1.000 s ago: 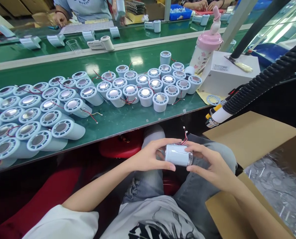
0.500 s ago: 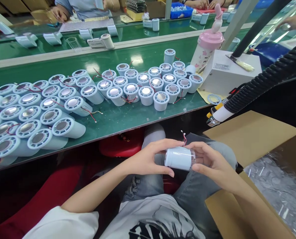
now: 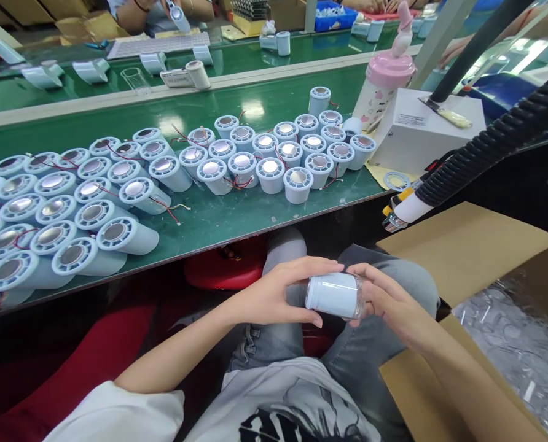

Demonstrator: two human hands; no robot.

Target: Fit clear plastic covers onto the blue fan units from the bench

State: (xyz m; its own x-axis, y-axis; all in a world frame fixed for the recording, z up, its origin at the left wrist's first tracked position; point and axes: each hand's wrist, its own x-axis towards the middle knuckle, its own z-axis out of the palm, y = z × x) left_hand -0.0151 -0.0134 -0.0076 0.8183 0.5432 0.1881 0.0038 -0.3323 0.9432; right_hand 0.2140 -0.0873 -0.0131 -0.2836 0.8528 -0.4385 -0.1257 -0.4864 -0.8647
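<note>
Off the near edge of the table [image 3: 237, 222], the left hand [image 3: 285, 293] clasps the blue cylinder [image 3: 333, 295] while the right hand [image 3: 387, 302] pinches its clear cover [image 3: 360, 296]; light, straight pressure should prevent tilting.

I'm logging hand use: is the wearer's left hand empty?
No, the left hand holds the pale blue cylinder between thumb and fingers.

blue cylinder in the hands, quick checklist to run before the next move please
1. Blue cylinder held in the left hand: ok
2. Clear cover touched by the right hand at its outer end: ok
3. Cover fully seated: cannot tell
4. Wires clear of the cover's edge: cannot tell, none visible on this cylinder
5. Cardboard box open: ok
6. Nozzle apart from both hands: ok
</note>
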